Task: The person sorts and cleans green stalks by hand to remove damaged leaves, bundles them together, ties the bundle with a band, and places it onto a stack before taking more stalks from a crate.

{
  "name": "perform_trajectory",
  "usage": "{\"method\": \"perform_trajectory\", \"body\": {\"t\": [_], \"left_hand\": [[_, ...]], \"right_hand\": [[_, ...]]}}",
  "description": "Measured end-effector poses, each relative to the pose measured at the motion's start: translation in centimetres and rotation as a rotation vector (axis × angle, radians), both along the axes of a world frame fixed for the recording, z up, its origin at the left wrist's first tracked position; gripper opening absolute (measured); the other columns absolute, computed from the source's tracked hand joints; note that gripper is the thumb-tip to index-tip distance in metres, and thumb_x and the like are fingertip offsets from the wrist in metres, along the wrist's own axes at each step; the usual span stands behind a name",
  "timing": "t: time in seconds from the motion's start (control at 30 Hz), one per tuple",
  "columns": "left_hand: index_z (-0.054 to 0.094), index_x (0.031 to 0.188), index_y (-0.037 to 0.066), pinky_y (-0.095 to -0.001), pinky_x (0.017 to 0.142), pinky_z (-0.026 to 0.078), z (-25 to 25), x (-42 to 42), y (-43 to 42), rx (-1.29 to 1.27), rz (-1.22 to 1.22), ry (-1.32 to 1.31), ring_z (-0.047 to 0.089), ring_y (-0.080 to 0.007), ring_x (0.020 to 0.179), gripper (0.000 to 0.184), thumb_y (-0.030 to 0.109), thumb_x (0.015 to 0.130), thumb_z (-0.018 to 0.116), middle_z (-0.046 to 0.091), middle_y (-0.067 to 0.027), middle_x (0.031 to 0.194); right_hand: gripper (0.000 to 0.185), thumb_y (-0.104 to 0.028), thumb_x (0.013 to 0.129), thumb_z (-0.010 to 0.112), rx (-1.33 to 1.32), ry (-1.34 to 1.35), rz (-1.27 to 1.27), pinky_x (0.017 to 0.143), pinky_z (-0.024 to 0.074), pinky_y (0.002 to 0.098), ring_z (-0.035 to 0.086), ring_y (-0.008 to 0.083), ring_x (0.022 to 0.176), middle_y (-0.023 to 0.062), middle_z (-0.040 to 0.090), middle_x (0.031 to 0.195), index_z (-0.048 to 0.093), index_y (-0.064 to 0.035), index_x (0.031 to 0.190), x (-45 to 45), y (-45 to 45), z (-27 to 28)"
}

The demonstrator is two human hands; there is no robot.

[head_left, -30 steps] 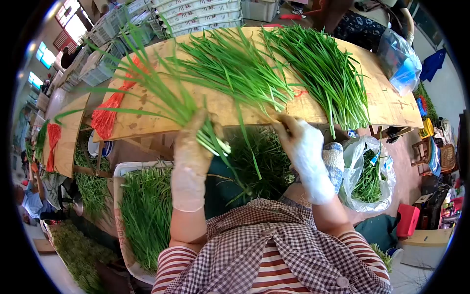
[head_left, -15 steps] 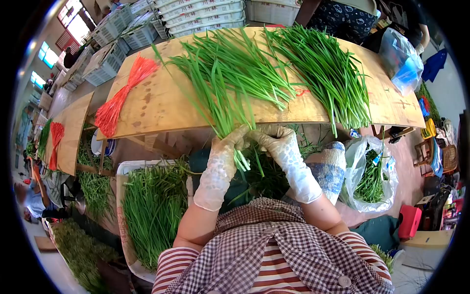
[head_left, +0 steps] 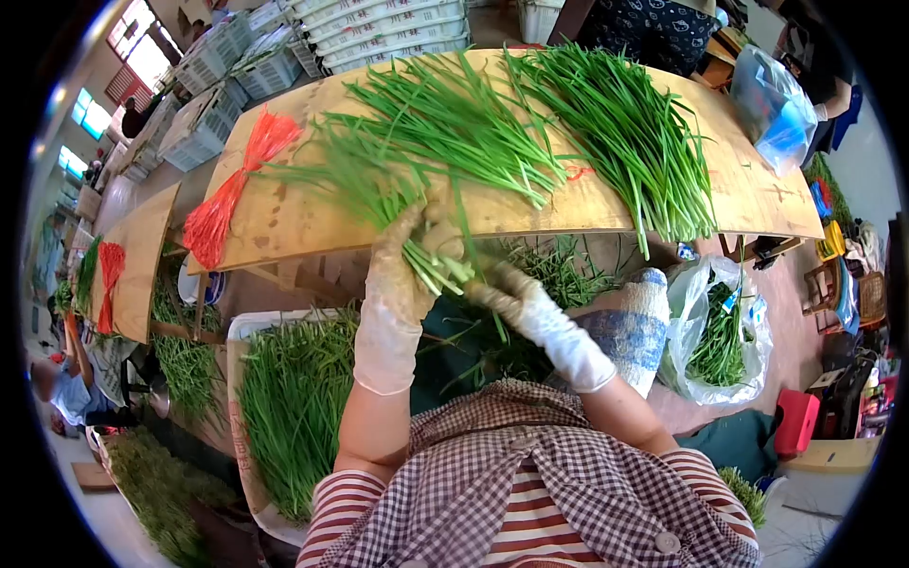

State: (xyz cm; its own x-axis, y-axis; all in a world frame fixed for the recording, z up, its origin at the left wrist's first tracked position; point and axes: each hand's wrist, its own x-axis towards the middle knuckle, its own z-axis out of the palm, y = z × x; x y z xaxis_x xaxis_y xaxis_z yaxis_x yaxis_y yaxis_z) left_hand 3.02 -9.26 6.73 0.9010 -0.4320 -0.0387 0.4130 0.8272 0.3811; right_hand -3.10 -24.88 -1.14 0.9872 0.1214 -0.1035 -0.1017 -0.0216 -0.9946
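Observation:
My left hand [head_left: 409,254], in a stained white glove, is wrapped round a small bunch of garlic chives [head_left: 383,194]. The pale stem ends stick out below the fist, and the leaves, blurred, fan to the upper left over the table edge. Just right of those stem ends is my gloved right hand [head_left: 516,301], its fingers smeared by motion, so any hold is unclear. On the wooden table [head_left: 322,213] beyond lie a loose pile of chives [head_left: 454,128] and a thicker pile [head_left: 630,142] to its right.
A bundle of red plastic ties [head_left: 244,185] lies at the table's left. Below it stands a white crate [head_left: 234,398] full of chives. A clear plastic bag [head_left: 748,374] holds greens at the right. A blue-tinted bag [head_left: 772,114] sits at the far right corner; stacked crates [head_left: 383,33] stand behind.
My left hand has moved left and turned, tilting the chive bunch so its leaves swing left. My right hand has come away from the left, down towards me.

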Motion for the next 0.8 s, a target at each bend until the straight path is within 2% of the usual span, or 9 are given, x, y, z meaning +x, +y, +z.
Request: {"method": "perform_trajectory", "body": {"t": [0.07,0.13,0.2,0.27,0.33,0.43,0.53,0.57,0.8], "left_hand": [[0.052,0.116,-0.003,-0.0258,0.052,0.041,1.2,0.7,0.0,-0.442,-0.281,-0.186,0.041,-0.0064,0.046,0.031,0.019,0.094,0.054,0.048,0.0032,0.065],[0.056,0.097,0.006,-0.0226,0.047,0.034,2.7,0.8,0.6,-0.394,-0.209,-0.328,0.033,-0.0033,0.042,0.017,0.023,0.095,0.054,0.039,0.0058,0.059],[0.055,0.086,0.01,-0.0236,0.045,0.034,1.5,1.4,1.7,-0.235,-0.022,-0.366,0.033,-0.0038,0.041,0.016,0.024,0.093,0.057,0.039,0.0058,0.058],[0.05,0.071,0.014,-0.028,0.048,0.039,0.5,1.2,1.0,0.087,0.039,-0.062,0.041,-0.0096,0.047,0.026,0.027,0.087,0.066,0.039,0.0043,0.057],[0.049,0.067,0.015,-0.0305,0.05,0.041,0.3,-0.1,-1.9,0.411,0.226,0.245,0.045,-0.0137,0.051,0.03,0.029,0.084,0.069,0.039,0.0035,0.057],[0.057,0.082,0.008,-0.0311,0.057,0.046,-4.4,0.5,-1.7,0.37,0.091,0.144,0.052,-0.0163,0.061,0.023,0.029,0.086,0.066,0.05,-0.002,0.066],[0.064,0.096,0.003,-0.0271,0.057,0.045,-2.8,0.1,-2.8,0.56,0.138,0.129,0.053,-0.0138,0.061,0.024,0.026,0.09,0.062,0.059,-0.0034,0.077],[0.066,0.099,0.002,-0.026,0.056,0.044,-2.2,-0.1,-3.0,0.638,0.159,0.13,0.052,-0.013,0.061,0.025,0.025,0.09,0.061,0.061,-0.0036,0.08],[0.066,0.106,0.0,-0.0201,0.051,0.041,-4.7,0.6,-1.7,0.613,0.088,-0.031,0.053,-0.0102,0.058,0.027,0.02,0.088,0.063,0.064,-0.0037,0.083]], "right_hand": [[0.031,-0.02,0.087,0.064,-0.279,0.027,0.374,0.079,0.0508,0.0332,0.066,0.0228,0.086,0.0103,0.069,0.089,0.062,-0.0082,0.116,-0.3,-0.3,1.5],[0.019,-0.017,0.083,0.065,-1.019,-0.287,0.581,0.07,0.0529,0.0358,0.066,0.029,0.078,0.0131,0.067,0.082,0.067,-0.0091,0.1,-0.5,-1.0,1.3],[0.021,-0.024,0.082,0.065,-1.284,-0.35,0.259,0.07,0.0527,0.0372,0.066,0.0287,0.077,0.0128,0.067,0.079,0.067,-0.0093,0.097,0.0,-2.4,2.9],[0.021,-0.026,0.08,0.065,-1.067,-0.527,-0.343,0.067,0.0516,0.0394,0.065,0.0289,0.076,0.0112,0.065,0.077,0.068,-0.0115,0.095,1.1,-3.3,6.6],[0.014,-0.021,0.077,0.065,-1.36,-0.722,-0.544,0.056,0.0505,0.0372,0.064,0.0259,0.062,0.0074,0.063,0.071,0.066,-0.0097,0.085,3.6,-4.4,8.0],[0.009,-0.02,0.079,0.063,-1.709,-0.572,-0.346,0.054,0.0494,0.0344,0.064,0.0234,0.063,0.0067,0.062,0.069,0.064,-0.0115,0.08,7.3,-6.2,5.0],[0.01,-0.023,0.079,0.062,-1.58,-0.799,-0.556,0.052,0.0474,0.0336,0.062,0.0221,0.061,0.0055,0.058,0.064,0.061,-0.0138,0.073,5.4,-4.5,6.6],[0.015,-0.028,0.081,0.063,-1.584,-0.496,-0.449,0.057,0.0493,0.0402,0.062,0.0292,0.063,0.0081,0.061,0.072,0.065,-0.0129,0.081,3.8,-2.8,7.3],[0.02,-0.016,0.078,0.067,-1.349,-0.429,-0.257,0.064,0.0516,0.0382,0.065,0.0295,0.074,0.013,0.065,0.086,0.068,-0.0129,0.097,1.6,-2.8,5.2]]}}
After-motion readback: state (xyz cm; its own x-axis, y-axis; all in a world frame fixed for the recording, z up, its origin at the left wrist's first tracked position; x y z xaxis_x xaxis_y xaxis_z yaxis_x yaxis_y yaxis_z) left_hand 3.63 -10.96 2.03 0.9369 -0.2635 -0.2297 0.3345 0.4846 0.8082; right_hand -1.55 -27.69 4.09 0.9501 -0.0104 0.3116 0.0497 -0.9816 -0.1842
